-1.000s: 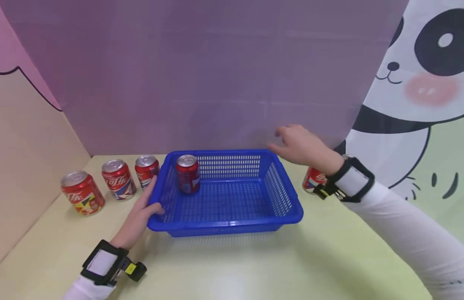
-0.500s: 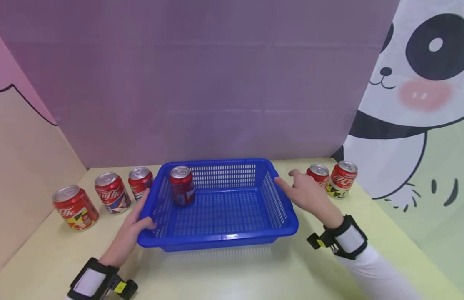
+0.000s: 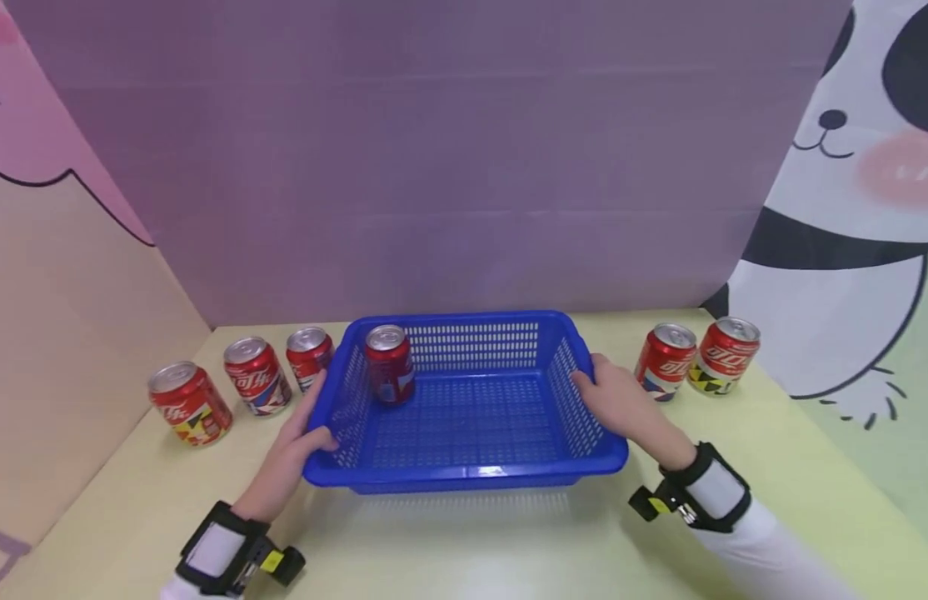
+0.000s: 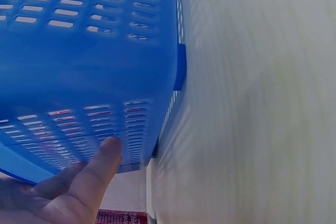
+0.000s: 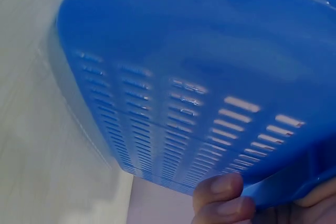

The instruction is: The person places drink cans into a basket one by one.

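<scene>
Gripping the blue basket point(image 3: 464, 476), left hand point(image 3: 290, 450) and right hand point(image 3: 621, 406) show inner thumbs point(image 3: 324, 439) only from head view.

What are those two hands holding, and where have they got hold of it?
The blue basket: the left hand holds the rim on its left side, the right hand the rim on its right.

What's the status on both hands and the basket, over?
Left hand, right hand: gripping blue basket, opposite ends. One can inside, upright. Beside it: three cans left, two cans right.
</scene>
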`<state>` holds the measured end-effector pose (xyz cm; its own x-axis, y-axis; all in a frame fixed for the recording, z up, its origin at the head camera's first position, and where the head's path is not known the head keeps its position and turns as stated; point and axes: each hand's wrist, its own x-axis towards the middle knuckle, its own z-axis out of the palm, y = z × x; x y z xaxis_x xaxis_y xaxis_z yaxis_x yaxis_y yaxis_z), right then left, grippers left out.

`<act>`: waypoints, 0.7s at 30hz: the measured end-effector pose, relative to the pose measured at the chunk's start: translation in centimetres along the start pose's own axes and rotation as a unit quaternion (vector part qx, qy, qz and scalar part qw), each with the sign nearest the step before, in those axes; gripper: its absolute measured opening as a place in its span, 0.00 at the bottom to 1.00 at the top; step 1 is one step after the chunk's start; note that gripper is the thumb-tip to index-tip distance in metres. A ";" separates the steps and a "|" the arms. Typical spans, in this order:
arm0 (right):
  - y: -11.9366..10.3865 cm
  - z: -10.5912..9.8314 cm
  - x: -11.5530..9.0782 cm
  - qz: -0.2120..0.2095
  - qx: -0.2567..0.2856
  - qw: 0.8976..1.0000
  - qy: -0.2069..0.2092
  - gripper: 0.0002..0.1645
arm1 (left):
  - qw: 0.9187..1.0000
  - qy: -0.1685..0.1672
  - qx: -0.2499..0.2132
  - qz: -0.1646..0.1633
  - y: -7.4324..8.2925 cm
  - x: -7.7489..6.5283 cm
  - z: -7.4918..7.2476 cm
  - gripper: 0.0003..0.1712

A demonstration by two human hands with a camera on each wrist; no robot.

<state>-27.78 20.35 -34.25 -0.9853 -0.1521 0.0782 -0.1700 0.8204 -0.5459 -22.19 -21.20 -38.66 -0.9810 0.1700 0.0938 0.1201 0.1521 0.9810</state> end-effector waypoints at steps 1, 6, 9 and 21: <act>0.2 -0.3 -0.2 0.001 -0.004 1.000 0.001 0.30 | 1.000 -0.003 -0.003 0.001 0.0 0.3 0.3 0.51; 0.8 -0.6 -1.0 0.006 -0.005 1.000 -0.004 0.30 | 1.000 -0.011 -0.006 -0.005 0.0 0.8 0.8 0.52; 0.8 -0.2 -1.1 0.001 0.001 1.000 -0.006 0.30 | 0.999 0.001 0.049 0.015 0.2 0.4 0.4 0.47; -0.1 0.0 -0.3 -0.023 0.003 1.000 0.016 0.27 | 0.898 0.135 0.385 0.163 7.3 3.4 -5.6 0.45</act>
<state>-27.49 20.31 -34.26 -0.9766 -0.1715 0.1298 -0.2147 0.8099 -0.5458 -25.48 -24.98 -30.26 -0.8631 0.1016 0.4947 0.3764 0.7826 0.4959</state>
